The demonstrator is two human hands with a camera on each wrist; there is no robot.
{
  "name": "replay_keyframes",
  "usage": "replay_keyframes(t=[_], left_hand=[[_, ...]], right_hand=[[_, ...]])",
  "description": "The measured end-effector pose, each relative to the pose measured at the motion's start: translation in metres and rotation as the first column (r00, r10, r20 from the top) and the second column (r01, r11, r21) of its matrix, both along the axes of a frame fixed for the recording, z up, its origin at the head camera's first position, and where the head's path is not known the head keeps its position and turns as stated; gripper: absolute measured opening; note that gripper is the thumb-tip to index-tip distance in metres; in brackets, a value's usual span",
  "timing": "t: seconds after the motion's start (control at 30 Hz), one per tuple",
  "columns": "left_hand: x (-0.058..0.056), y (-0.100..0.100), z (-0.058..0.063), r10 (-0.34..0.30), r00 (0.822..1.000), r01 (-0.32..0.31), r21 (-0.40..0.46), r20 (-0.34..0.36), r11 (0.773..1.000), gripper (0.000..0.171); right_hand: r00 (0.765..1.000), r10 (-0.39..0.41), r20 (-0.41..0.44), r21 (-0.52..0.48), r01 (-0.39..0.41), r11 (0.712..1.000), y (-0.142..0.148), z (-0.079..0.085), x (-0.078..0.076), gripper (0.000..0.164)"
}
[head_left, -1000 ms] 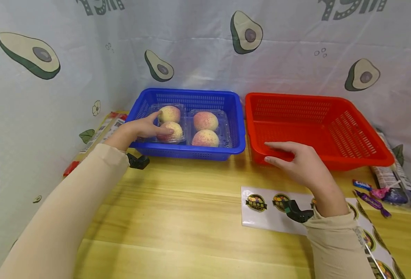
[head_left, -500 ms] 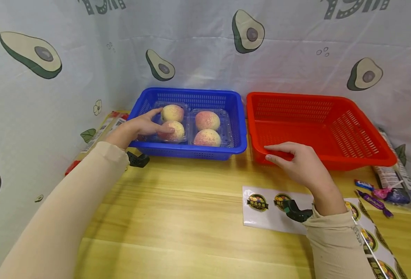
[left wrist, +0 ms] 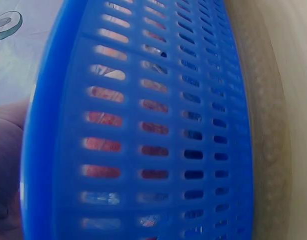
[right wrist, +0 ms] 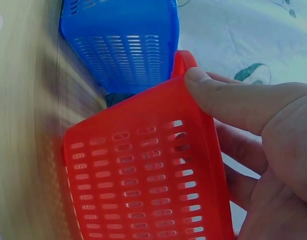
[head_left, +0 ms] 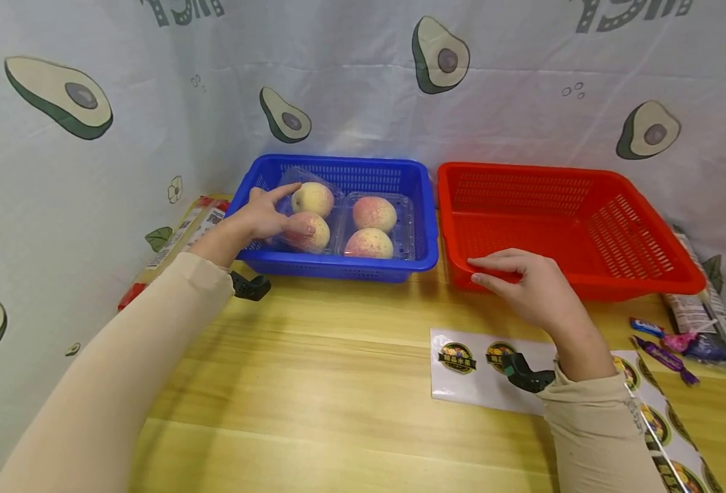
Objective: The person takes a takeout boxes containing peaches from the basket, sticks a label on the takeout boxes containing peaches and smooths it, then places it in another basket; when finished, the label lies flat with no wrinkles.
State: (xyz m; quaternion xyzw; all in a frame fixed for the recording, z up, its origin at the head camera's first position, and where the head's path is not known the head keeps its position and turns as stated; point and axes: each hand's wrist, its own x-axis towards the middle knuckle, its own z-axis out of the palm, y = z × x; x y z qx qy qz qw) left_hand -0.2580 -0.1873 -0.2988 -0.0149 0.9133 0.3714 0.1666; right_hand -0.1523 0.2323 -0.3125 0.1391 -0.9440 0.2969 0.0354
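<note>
My left hand [head_left: 261, 218] reaches into the blue basket [head_left: 338, 266] and grips a clear plastic box [head_left: 293, 177] holding two pink-and-yellow peaches [head_left: 312, 199]. The box is tilted, its far left side raised. Beside it in the basket lies a second clear box [head_left: 404, 229] with two more peaches [head_left: 375, 213]. In the left wrist view the basket's slotted wall [left wrist: 133, 120] hides most of that hand. My right hand [head_left: 532, 284] holds the near left corner of the red basket [head_left: 615, 286]; in the right wrist view the thumb [right wrist: 233, 100] lies outside the rim, with fingers behind it.
A sheet of round fruit stickers [head_left: 455, 394] lies before the red basket. Wrapped candies [head_left: 664, 357] and a plastic bag [head_left: 701, 322] are at the right. Another package [head_left: 184, 233] sits left of the blue basket. An avocado-print cloth [head_left: 363, 82] hangs behind.
The left box of peaches has tipped and shifted slightly right, its far left side rising with the left hand. The right hand stays at the red rim.
</note>
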Motion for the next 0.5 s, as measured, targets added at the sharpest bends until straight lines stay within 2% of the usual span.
replay_keyframes(t=[0.27,0.5], left_hand=[[-0.0002,0.0007,-0.0017,-0.005,0.999,0.003,0.058,0.039,0.998,0.097],[0.0006,0.0024,-0.0034,0.051,0.999,-0.051,0.127,0.005,0.991,0.094]], right_hand=[[1.000,-0.008,0.009,-0.042,0.008,0.999,0.0072,-0.0041,-0.0013,0.026],[1.000,-0.004,0.021,-0.016,0.004,1.000,0.0076,-0.0018,-0.0022,0.026]])
